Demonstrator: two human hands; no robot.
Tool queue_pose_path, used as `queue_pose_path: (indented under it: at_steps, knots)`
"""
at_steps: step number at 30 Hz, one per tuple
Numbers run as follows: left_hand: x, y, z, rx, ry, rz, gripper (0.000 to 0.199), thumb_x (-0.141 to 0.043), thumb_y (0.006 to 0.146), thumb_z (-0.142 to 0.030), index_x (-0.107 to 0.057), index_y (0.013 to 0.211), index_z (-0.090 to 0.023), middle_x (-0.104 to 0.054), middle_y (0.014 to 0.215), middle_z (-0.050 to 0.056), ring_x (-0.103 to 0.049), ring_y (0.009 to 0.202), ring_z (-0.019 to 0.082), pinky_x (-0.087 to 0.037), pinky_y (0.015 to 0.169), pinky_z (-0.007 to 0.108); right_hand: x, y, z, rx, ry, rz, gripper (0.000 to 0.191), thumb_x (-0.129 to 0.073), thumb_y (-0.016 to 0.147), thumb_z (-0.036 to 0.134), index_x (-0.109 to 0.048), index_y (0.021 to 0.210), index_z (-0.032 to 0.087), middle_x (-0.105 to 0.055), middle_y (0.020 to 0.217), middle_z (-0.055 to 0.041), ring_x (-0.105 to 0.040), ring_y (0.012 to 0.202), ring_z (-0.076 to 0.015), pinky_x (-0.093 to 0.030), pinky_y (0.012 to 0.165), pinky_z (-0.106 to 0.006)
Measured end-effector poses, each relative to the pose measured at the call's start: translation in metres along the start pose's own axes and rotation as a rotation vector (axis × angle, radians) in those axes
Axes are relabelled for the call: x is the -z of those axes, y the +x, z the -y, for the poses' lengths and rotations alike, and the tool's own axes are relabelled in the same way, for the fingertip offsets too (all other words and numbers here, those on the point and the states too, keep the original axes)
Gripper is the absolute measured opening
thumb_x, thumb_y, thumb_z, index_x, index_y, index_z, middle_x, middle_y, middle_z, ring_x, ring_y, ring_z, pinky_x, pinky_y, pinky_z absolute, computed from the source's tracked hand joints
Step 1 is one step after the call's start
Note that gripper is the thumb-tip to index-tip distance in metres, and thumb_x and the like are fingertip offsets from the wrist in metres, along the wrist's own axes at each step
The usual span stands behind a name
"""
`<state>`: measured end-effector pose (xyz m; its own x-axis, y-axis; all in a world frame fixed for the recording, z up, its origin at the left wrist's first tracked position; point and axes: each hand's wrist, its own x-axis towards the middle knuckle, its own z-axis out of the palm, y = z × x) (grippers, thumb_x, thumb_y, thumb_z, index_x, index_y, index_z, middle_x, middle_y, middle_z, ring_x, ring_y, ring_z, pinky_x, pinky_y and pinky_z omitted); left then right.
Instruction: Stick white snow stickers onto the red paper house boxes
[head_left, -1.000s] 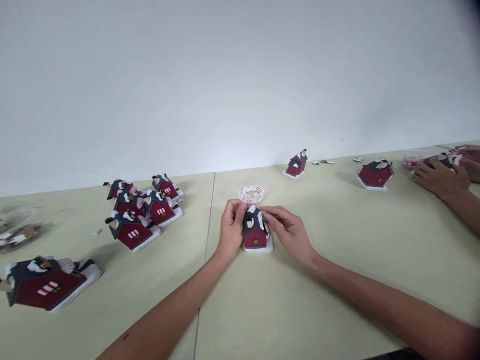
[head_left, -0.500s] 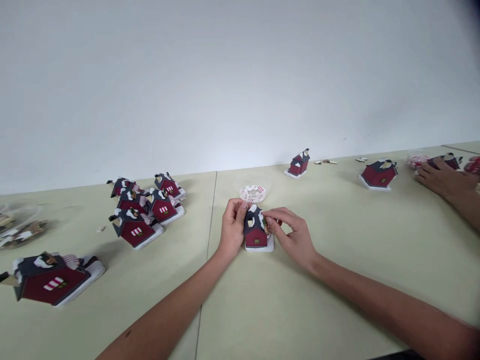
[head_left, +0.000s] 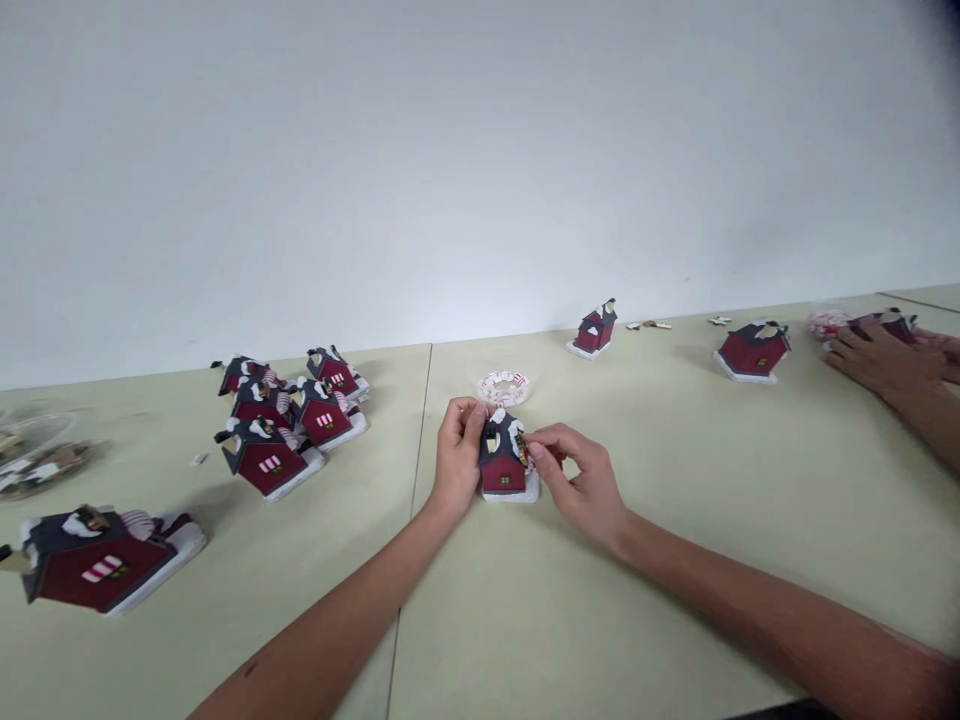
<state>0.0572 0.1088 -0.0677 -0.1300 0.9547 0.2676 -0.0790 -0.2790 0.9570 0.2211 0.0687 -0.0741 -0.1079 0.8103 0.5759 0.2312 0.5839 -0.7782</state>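
A small dark red house with a dark, snow-patched roof and white base (head_left: pixel 504 472) stands upright on the table in front of me. My left hand (head_left: pixel 459 455) grips its left side, thumb near the roof's back edge. At the right side of the roof, my right hand (head_left: pixel 577 475) has thumb and forefinger pinched together against the small trim there; whether a loose piece is between the fingertips is too small to tell. Just behind the house lies a clear round dish with red and white pieces (head_left: pixel 504 388).
Several similar houses (head_left: pixel 270 465) stand to the left, one (head_left: pixel 97 560) nearer. A clear tray of small parts (head_left: pixel 45 465) is far left. Two houses (head_left: pixel 592 332) (head_left: pixel 752 352) stand at the right. Another person's hands (head_left: pixel 877 355) hold a house far right.
The view has shifted slightly. My right hand's fingertips have moved a little down and outward along the roof's right side. The other person's hand at the far right has moved in towards their house.
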Motion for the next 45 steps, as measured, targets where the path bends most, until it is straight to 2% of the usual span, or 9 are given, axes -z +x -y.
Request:
queue_pose_path:
  at_steps: [4,13,19,24,30,34,37,40,45]
  knots:
    - [0.001,0.001,0.001,0.011,0.004,-0.013,0.022,-0.062,0.089,-0.042,-0.055,0.088,-0.021,-0.06,0.08,-0.002,-0.056,0.072,0.014,-0.043,0.065,0.023,0.002,0.003,0.001,0.003,-0.023,0.021,0.02,-0.069,0.088,0.04,-0.07,0.102,0.026,-0.071,0.096,-0.0045,-0.062,0.071,-0.0166,-0.047,0.061,-0.031]
    - [0.001,0.001,0.001,-0.005,0.002,0.004,0.019,-0.061,0.09,-0.039,-0.055,0.088,-0.021,-0.06,0.081,-0.002,-0.055,0.073,0.013,-0.043,0.065,0.023,0.004,0.008,0.007,-0.041,0.022,0.019,0.021,-0.069,0.087,0.038,-0.067,0.104,0.027,-0.07,0.104,-0.0046,-0.061,0.071,-0.0158,-0.05,0.064,-0.032]
    - [0.001,-0.001,0.002,0.0,0.006,0.04,0.019,-0.06,0.091,-0.04,-0.055,0.091,-0.022,-0.06,0.081,-0.002,-0.055,0.073,0.014,-0.044,0.067,0.024,0.0,0.007,0.005,-0.131,0.134,0.051,0.035,-0.063,0.091,0.036,-0.058,0.125,0.03,-0.064,0.116,-0.005,-0.057,0.071,-0.0135,-0.051,0.065,-0.029]
    - [0.001,-0.001,0.002,-0.002,0.016,0.033,0.02,-0.06,0.091,-0.041,-0.055,0.091,-0.022,-0.06,0.082,-0.001,-0.055,0.073,0.014,-0.043,0.066,0.023,0.0,0.01,-0.002,-0.162,0.235,0.066,0.027,-0.067,0.089,0.039,-0.068,0.114,0.028,-0.064,0.117,-0.0042,-0.054,0.065,-0.0104,-0.047,0.062,-0.027]
    - [0.001,0.0,0.002,-0.019,0.04,0.023,0.02,-0.06,0.091,-0.039,-0.055,0.09,-0.02,-0.059,0.08,-0.002,-0.054,0.073,0.013,-0.042,0.066,0.022,0.0,0.01,-0.005,-0.242,0.265,0.031,0.03,-0.073,0.084,0.041,-0.072,0.109,0.025,-0.069,0.108,-0.0036,-0.044,0.055,-0.0071,-0.042,0.054,-0.025]
    - [0.002,0.001,0.003,-0.026,0.036,0.019,0.019,-0.06,0.09,-0.038,-0.055,0.09,-0.019,-0.058,0.079,-0.002,-0.053,0.072,0.012,-0.042,0.066,0.021,-0.001,0.008,-0.01,-0.14,0.247,0.023,0.028,-0.074,0.084,0.037,-0.073,0.111,0.028,-0.067,0.118,-0.0047,-0.056,0.064,-0.0087,-0.049,0.06,-0.026]
    - [0.002,0.001,0.003,-0.029,0.033,0.018,0.018,-0.06,0.09,-0.037,-0.056,0.09,-0.019,-0.059,0.08,-0.002,-0.054,0.073,0.013,-0.042,0.066,0.021,-0.001,0.007,-0.012,-0.081,0.215,0.015,0.024,-0.067,0.091,0.036,-0.074,0.113,0.03,-0.066,0.122,-0.0067,-0.066,0.091,-0.0167,-0.053,0.069,-0.028]
    - [0.001,0.001,0.003,-0.035,0.031,0.014,0.018,-0.06,0.09,-0.036,-0.056,0.089,-0.019,-0.059,0.081,-0.001,-0.054,0.074,0.013,-0.043,0.066,0.022,0.0,0.007,-0.013,-0.077,0.214,0.016,0.024,-0.059,0.096,0.038,-0.074,0.113,0.03,-0.065,0.127,-0.0077,-0.064,0.11,-0.0213,-0.055,0.074,-0.03]
    - [0.001,0.001,0.004,-0.033,0.025,0.013,0.019,-0.06,0.09,-0.038,-0.055,0.089,-0.02,-0.06,0.082,-0.002,-0.055,0.074,0.012,-0.043,0.067,0.021,0.003,0.011,-0.009,-0.065,0.137,0.071,0.024,-0.061,0.095,0.038,-0.071,0.114,0.029,-0.065,0.127,-0.0065,-0.066,0.092,-0.017,-0.053,0.069,-0.029]
